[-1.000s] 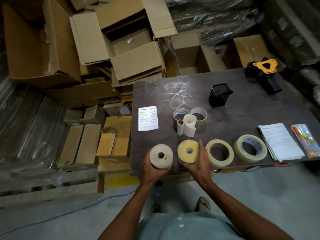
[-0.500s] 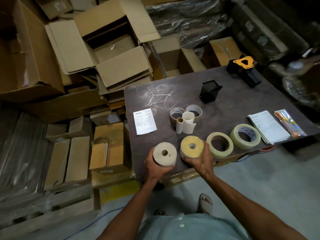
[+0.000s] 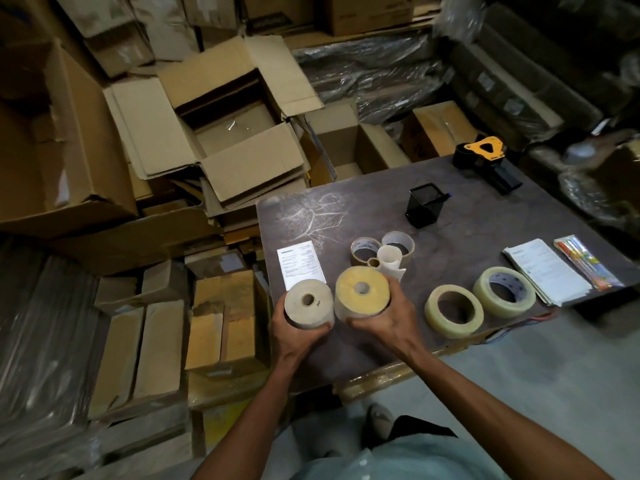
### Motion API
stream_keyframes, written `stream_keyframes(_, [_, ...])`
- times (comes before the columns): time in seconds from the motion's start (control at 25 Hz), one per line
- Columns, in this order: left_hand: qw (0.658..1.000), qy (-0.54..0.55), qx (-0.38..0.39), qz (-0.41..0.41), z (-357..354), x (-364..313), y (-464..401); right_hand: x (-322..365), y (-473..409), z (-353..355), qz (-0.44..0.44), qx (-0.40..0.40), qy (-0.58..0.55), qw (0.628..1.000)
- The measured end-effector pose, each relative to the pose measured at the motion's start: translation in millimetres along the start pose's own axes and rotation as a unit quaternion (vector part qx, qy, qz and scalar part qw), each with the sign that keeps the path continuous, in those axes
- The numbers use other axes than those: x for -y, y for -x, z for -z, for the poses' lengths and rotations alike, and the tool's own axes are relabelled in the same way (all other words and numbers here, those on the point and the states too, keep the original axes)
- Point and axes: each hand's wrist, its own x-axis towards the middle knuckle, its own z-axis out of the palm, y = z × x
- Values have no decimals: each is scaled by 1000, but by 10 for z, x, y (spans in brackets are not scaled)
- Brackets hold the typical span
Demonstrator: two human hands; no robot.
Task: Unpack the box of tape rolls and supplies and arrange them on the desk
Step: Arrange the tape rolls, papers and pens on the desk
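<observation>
Head view: my left hand (image 3: 294, 336) grips the beige roll (image 3: 308, 304), my right hand (image 3: 384, 320) the yellow roll (image 3: 362, 295), cores upright, above the surface (image 3: 450, 216) edge.

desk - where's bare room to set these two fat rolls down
Bare top lies along the near edge of the desk, under both hands, left of the clear tape roll. More room lies at the far left, between the paper slip and the mesh pen cup. The middle cluster of small rolls is crowded.

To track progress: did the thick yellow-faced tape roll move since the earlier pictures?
Yes. The thick yellow-faced tape roll moved away from the clear tape ring, toward the white printed paper slip.
</observation>
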Motion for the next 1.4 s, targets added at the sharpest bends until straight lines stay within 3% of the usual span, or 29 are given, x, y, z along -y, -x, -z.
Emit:
stream_keyframes(0.28, [999,20,-47,-9,75,-256,-855,569,-994,-207,49,-20,-19,998])
stream_keyframes(0.52, [997,16,-69,14,-108,-380,-1785,663,-2134,-397,51,24,4,998])
stream_keyframes(0.76, [996,-25,-57,63,-456,-248,-2653,461,-3152,-677,42,46,44,997])
stream_keyframes(1.04, [990,-56,-63,110,-752,7,-3172,62,-3710,-925,12,63,59,996])
stream_keyframes(1.4, [993,-48,-71,82,-891,85,-3553,-243,-4125,-1141,-16,62,70,995])
